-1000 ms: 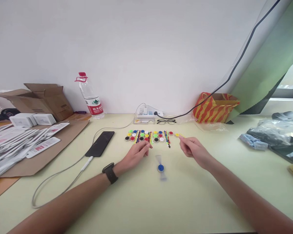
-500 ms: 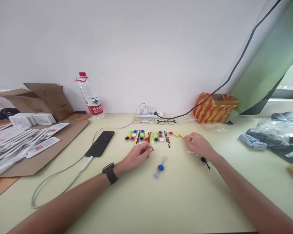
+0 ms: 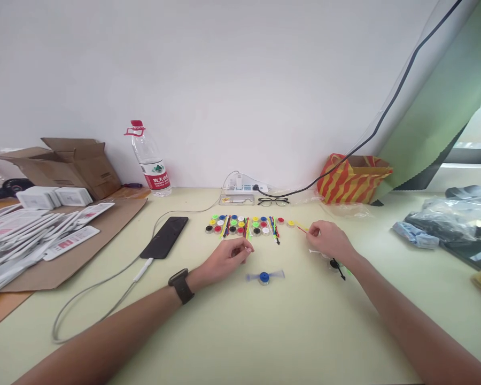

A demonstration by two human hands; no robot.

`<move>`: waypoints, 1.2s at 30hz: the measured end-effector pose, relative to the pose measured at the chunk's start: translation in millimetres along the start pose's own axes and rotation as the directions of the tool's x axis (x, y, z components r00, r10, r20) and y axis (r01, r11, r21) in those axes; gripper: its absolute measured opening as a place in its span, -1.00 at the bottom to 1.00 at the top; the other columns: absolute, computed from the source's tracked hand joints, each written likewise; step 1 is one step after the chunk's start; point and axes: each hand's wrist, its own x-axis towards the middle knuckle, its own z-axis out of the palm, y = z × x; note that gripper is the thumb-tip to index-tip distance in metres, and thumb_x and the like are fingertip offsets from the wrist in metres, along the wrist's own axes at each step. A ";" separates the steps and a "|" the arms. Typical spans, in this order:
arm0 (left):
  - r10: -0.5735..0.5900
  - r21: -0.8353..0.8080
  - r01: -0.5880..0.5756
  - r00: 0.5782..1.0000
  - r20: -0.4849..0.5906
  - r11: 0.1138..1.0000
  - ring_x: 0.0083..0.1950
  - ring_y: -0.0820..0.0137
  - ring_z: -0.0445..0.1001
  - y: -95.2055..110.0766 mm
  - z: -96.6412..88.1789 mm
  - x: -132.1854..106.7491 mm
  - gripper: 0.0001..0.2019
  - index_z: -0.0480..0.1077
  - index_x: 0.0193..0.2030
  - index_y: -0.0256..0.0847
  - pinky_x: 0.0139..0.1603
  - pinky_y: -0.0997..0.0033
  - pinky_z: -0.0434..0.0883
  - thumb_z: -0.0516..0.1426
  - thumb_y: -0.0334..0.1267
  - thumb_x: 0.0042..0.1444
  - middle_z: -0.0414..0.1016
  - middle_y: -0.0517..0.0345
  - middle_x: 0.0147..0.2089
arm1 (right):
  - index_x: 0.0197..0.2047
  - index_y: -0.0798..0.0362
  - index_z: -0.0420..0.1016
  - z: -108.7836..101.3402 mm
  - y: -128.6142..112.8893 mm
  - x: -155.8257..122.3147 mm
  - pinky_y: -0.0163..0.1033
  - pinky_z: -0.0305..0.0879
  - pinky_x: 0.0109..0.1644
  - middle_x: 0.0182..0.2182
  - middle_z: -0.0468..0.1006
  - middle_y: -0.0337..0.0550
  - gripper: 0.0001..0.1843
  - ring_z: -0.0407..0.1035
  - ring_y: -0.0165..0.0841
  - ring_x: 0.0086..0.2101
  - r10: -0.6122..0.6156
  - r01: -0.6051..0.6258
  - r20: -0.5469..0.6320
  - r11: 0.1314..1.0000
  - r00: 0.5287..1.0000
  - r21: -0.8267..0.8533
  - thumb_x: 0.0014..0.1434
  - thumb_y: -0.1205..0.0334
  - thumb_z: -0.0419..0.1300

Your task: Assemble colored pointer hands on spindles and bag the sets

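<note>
On the table, a small clear disc with a blue cap (image 3: 264, 277) carries a pointer smeared by spinning. My left hand (image 3: 226, 261) rests just behind and left of it, fingers curled and thumb and fingertips close together. Whether anything tiny sits between them is hidden. A thin red pointer (image 3: 302, 229) sticks out leftward from the pinched fingers of my right hand (image 3: 324, 238). Its tip is near a yellow-capped disc (image 3: 291, 224) and a blurred yellow pointer. Under my right wrist lie a black-capped disc with a black arrow (image 3: 338, 269) and a white piece (image 3: 315, 251).
Rows of coloured capped discs (image 3: 240, 224) alternate with bundles of pointers. Behind them are eyeglasses (image 3: 273, 201) and a power strip (image 3: 246, 186). A phone (image 3: 164, 237) and water bottle (image 3: 156, 168) stand left, with cards and a cardboard box (image 3: 76, 166); a striped bag (image 3: 353, 179) is right.
The pointer on the blue-capped disc has turned from steep to nearly level. My right hand has drawn slightly right, away from the yellow-capped disc. My left hand has barely moved.
</note>
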 end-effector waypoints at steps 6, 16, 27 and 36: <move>0.001 -0.004 -0.001 1.000 -0.003 1.000 -0.33 0.35 0.39 1.9 0.0 -0.8 -0.69 0.49 -0.17 -0.18 -0.33 0.38 0.25 0.05 -0.01 0.38 0.39 0.19 -0.38 | -0.44 -0.03 0.40 -4.0 4.7 1.0 -0.24 0.24 -0.39 -0.49 0.57 -0.21 -0.90 0.42 -0.31 -0.47 -0.011 0.033 -0.095 0.972 0.995 0.231 0.06 0.19 0.21; -0.015 -0.013 0.015 1.000 -0.002 1.000 -0.38 0.37 0.34 5.1 -0.1 -1.6 -0.69 0.49 -0.18 -0.18 -0.36 0.39 0.22 0.06 -0.02 0.37 0.41 0.19 -0.40 | 0.00 0.03 0.65 -7.3 -5.2 1.2 -0.10 0.49 -0.12 -0.12 0.65 0.01 -0.59 0.56 -0.24 -0.25 -0.080 0.089 -0.043 0.770 0.996 0.632 0.31 -0.05 0.14; -0.014 -0.017 0.014 1.000 0.003 1.000 -0.36 0.37 0.36 3.7 -0.6 -1.2 -0.70 0.49 -0.17 -0.18 -0.35 0.39 0.23 0.07 -0.02 0.38 0.42 0.18 -0.39 | -0.11 -0.01 0.69 -12.0 -26.2 -3.7 -0.09 0.49 -0.02 -0.03 0.62 0.04 -0.46 0.52 -0.15 -0.06 -0.175 0.159 -0.047 0.708 0.983 0.688 0.16 -0.32 0.30; -0.009 0.001 0.009 1.000 -0.010 1.000 -0.34 0.34 0.41 2.5 -0.2 -1.2 -0.67 0.50 -0.18 -0.18 -0.33 0.38 0.28 0.07 0.01 0.37 0.44 0.17 -0.38 | 0.10 0.00 0.55 6.9 -13.6 0.3 -0.11 0.46 -0.15 -0.16 0.63 -0.03 -0.59 0.50 -0.23 -0.24 -0.128 0.180 -0.139 0.856 0.982 0.485 0.36 -0.03 0.09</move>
